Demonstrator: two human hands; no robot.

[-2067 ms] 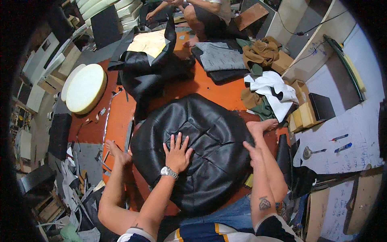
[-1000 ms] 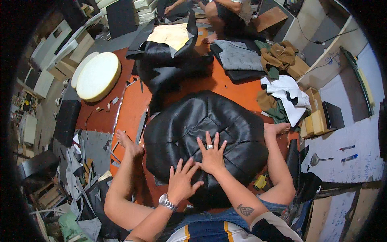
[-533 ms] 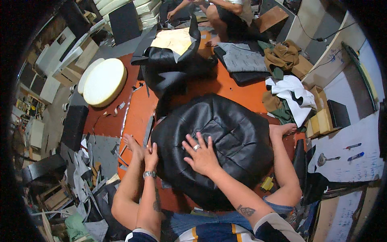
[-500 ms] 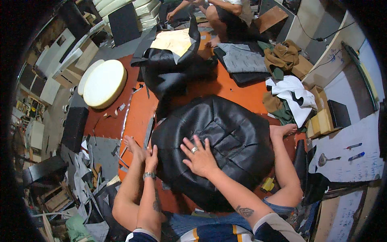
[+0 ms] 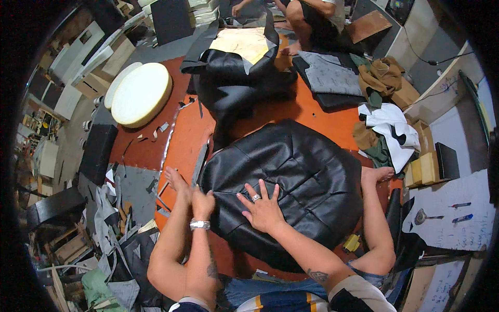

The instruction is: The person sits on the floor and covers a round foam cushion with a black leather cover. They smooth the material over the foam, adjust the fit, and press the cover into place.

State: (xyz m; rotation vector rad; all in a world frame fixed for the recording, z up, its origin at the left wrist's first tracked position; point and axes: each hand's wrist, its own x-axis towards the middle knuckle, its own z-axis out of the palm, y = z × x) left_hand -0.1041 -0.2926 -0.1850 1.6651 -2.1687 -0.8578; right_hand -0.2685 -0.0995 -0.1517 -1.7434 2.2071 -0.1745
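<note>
A large round black leatherette cover (image 5: pixel 317 197), creased into seamed panels, lies on orange-red sheeting between my bare legs. My right hand (image 5: pixel 262 208), wearing a ring, rests spread on its middle, a little left of centre. At the cover's left rim my left hand (image 5: pixel 202 203), with a watch at the wrist, has its fingers closed on the material, and a taut crease runs from there toward the centre. Beyond the cover stands a heap of black leatherette (image 5: pixel 228 104) with a pale yellow panel (image 5: pixel 236 41) on top.
Two round foam pads (image 5: pixel 140 96) lie at left, amid offcuts. At right are folded grey and black sheets (image 5: pixel 330 80), brown and white cloth (image 5: pixel 390 140), foam blocks (image 5: pixel 418 171), pens and a metal tool (image 5: pixel 421 217). A co-worker (image 5: pixel 306 21) crouches at the back.
My left hand moved from lying spread on the cover to its left rim, where it now grips. My right hand came from the right rim onto the middle. The view shifted slightly.
</note>
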